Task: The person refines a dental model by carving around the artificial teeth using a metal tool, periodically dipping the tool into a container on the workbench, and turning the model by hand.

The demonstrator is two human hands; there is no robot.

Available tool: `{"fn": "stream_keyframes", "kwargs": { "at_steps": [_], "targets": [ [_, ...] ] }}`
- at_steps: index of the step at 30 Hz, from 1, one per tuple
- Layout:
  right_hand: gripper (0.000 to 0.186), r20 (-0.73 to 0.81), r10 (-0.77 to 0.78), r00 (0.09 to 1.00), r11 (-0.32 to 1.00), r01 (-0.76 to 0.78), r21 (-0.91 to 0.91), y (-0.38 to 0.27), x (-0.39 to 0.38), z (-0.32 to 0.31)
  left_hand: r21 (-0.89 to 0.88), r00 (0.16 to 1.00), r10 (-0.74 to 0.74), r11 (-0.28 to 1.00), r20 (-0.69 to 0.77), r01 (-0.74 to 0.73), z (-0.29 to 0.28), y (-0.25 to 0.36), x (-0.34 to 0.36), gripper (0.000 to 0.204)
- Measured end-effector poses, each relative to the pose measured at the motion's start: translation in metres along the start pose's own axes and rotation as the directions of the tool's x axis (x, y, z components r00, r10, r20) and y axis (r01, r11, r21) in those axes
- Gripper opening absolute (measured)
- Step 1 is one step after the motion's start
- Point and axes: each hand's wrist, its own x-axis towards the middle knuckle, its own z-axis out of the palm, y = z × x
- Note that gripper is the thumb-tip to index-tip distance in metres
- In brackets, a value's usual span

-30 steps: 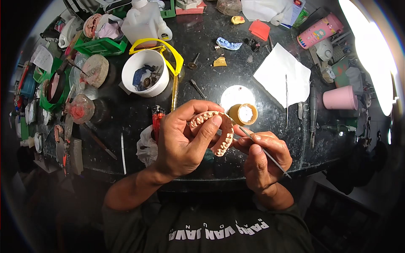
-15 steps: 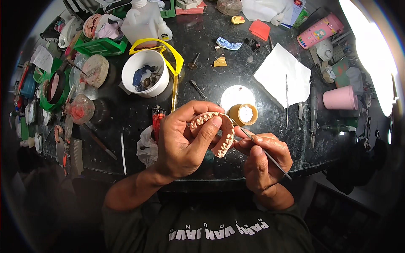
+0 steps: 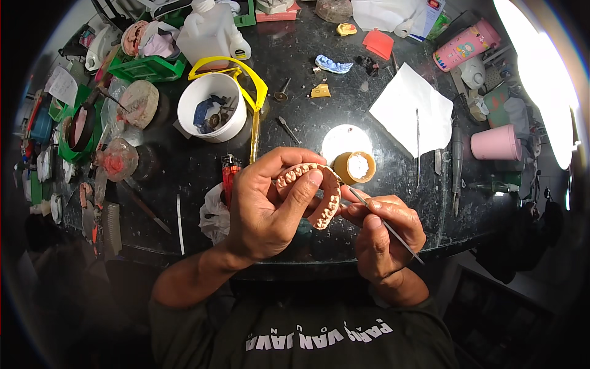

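My left hand [image 3: 264, 212] grips a horseshoe-shaped pinkish-beige dental model [image 3: 326, 209] with rows of teeth, thumb across its inner side. My right hand [image 3: 387, 237] is closed on a thin metal hand instrument [image 3: 398, 234], whose tip meets the model's right outer edge near the front. Just behind that tip stands a tan pot [image 3: 354, 166] holding white material, beside a bright white disc [image 3: 338, 138] on the dark bench [image 3: 319, 246].
A white tub [image 3: 212, 129] of small parts and yellow safety glasses [image 3: 258, 92] lie back left, green crates [image 3: 144, 67] beyond. At right are paper [image 3: 399, 111], a handpiece [image 3: 456, 160], a pink cup [image 3: 495, 142] and a bright lamp [image 3: 534, 61]. A red lighter [image 3: 230, 172] sits behind my left hand.
The dental model has shifted very slightly down and right since a second ago, with small movements of the instrument in my right hand. Both grips look the same.
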Motion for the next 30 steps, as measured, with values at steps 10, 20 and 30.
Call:
{"fn": "stream_keyframes", "kwargs": {
  "at_steps": [10,20,30],
  "targets": [
    [0.021,0.005,0.012,1.000,1.000,-0.012,-0.006,0.000,0.001,0.000,0.002,1.000,0.011,1.000,0.000,-0.011,0.000,0.001,0.000,0.016],
    [0.019,-0.072,-0.024,0.997,0.997,0.019,-0.068,-0.001,0.001,-0.003,0.018,1.000,0.000,1.000,0.030,0.000,-0.002,-0.003,0.001,0.021],
    [0.005,-0.382,0.259,0.887,0.882,-0.378,-0.281,0.008,0.013,-0.014,0.083,0.999,-0.031,0.996,-0.018,0.033,-0.005,-0.009,0.001,0.021]
  ]
}}
